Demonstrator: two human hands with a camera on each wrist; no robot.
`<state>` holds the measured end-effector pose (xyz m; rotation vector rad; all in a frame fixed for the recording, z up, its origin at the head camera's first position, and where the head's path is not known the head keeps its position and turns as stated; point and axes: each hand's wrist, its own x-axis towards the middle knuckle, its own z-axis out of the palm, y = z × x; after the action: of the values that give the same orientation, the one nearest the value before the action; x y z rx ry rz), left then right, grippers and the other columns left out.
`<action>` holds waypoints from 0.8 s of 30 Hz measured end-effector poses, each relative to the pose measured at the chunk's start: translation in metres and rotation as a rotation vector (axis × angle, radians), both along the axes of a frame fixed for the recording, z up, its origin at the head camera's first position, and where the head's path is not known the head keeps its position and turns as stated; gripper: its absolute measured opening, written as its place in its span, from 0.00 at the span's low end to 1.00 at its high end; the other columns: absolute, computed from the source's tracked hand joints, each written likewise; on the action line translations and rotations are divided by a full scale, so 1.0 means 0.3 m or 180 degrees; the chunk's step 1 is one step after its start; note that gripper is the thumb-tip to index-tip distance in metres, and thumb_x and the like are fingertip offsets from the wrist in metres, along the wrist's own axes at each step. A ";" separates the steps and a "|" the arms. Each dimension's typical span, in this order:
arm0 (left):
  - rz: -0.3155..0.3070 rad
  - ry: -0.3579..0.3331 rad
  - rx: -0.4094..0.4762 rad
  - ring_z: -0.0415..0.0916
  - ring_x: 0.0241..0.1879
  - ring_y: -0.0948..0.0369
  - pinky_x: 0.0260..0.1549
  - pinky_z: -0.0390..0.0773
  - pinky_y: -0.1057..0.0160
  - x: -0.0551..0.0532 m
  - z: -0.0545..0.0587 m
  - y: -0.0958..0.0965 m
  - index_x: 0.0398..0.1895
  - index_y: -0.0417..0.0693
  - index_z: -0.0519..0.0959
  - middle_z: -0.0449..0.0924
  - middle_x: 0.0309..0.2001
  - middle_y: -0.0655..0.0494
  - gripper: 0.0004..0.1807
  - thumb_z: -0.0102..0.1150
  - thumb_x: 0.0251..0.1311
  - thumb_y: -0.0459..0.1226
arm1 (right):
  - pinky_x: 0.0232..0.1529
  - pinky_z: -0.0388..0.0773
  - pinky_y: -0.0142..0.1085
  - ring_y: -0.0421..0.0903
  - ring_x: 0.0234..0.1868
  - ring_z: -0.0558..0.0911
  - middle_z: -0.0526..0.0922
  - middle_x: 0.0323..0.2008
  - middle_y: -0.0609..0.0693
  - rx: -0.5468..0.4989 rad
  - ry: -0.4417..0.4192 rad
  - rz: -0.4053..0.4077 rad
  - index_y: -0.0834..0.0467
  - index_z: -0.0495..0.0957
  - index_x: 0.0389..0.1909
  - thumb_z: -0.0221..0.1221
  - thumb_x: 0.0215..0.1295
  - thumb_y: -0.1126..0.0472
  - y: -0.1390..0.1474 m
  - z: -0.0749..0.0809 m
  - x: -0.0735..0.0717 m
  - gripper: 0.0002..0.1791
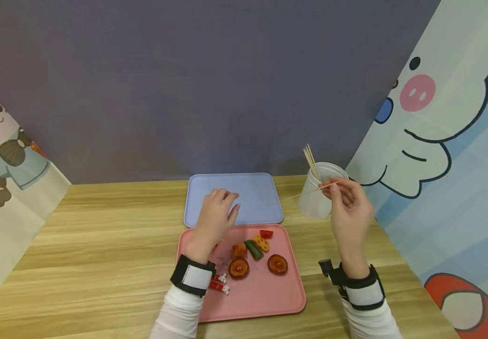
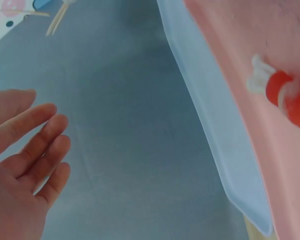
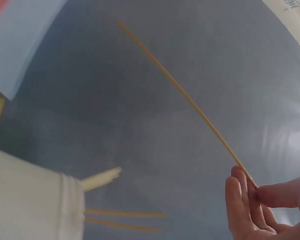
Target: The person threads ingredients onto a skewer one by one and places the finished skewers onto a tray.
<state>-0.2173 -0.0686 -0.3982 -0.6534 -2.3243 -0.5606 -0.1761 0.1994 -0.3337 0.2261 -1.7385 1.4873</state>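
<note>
Between thumb and fingertips, my right hand (image 1: 352, 207) pinches a thin wooden skewer (image 3: 190, 102) near one end, its long part pointing left. Right behind it stands a white cup (image 1: 315, 201) with several more skewers (image 1: 311, 161) sticking out. My left hand (image 1: 217, 212) hovers over the near part of the blue tray (image 1: 256, 200), fingers loosely bent and holding nothing. Below lies a pink tray (image 1: 265, 301) with toy food: mushroom caps (image 1: 277, 264), a green piece (image 1: 254, 250), a yellow lotus slice (image 1: 261, 243), an orange-brown cube (image 1: 239, 250) and red-and-white pieces (image 1: 218, 286), partly hidden by my left wrist.
Both trays rest on a wood-grain table (image 1: 112, 254). A dark grey panel (image 1: 210, 94) rises behind it. Cartoon-printed walls (image 1: 460, 197) stand at the left and right sides.
</note>
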 end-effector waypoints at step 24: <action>-0.0320 -0.0053 -0.0252 0.73 0.38 0.55 0.40 0.74 0.58 0.034 -0.008 0.095 0.43 0.43 0.82 0.78 0.36 0.52 0.13 0.66 0.55 0.38 | 0.40 0.82 0.34 0.43 0.36 0.86 0.84 0.37 0.59 -0.0583 -0.1353 0.1221 0.78 0.70 0.46 0.55 0.66 0.68 -0.108 -0.154 -0.086 0.16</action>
<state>-0.2070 -0.0402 -0.4006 -0.8093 -2.3490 -0.5230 -0.2019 0.1669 -0.3799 0.1603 -1.9459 2.0831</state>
